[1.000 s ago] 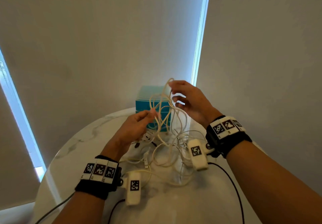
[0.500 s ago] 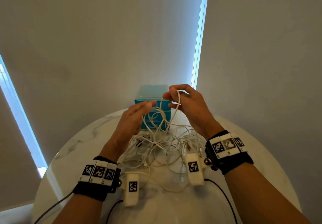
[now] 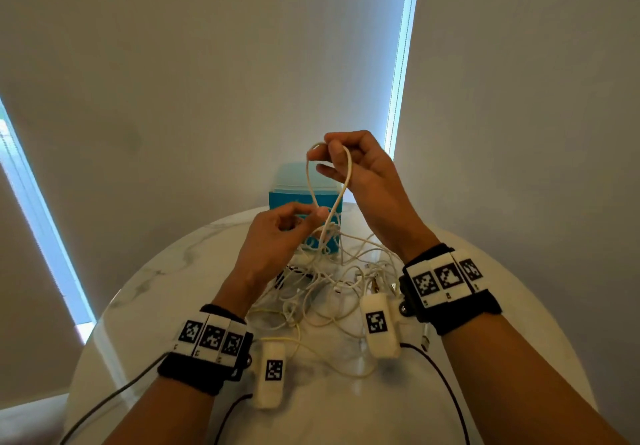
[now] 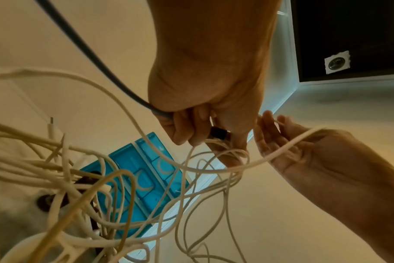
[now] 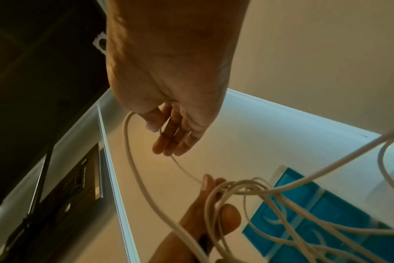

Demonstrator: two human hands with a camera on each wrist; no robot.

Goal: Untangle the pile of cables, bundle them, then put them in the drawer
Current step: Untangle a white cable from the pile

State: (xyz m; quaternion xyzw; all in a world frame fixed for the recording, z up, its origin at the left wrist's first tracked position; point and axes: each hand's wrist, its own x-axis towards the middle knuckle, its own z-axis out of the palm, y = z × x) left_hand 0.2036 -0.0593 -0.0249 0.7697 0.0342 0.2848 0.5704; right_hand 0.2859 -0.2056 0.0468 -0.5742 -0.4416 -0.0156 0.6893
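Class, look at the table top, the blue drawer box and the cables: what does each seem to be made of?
Table: glossy white marble or a lookalike, grey veins, reflections. Drawer box: translucent blue plastic, light shows through. Cables: smooth cream plastic-sheathed cords, flexing in loose loops.

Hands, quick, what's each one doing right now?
Left hand: pinches white cable strands above the tangle, a dark plug in its fingers.
Right hand: pinches the top of a raised white cable loop.
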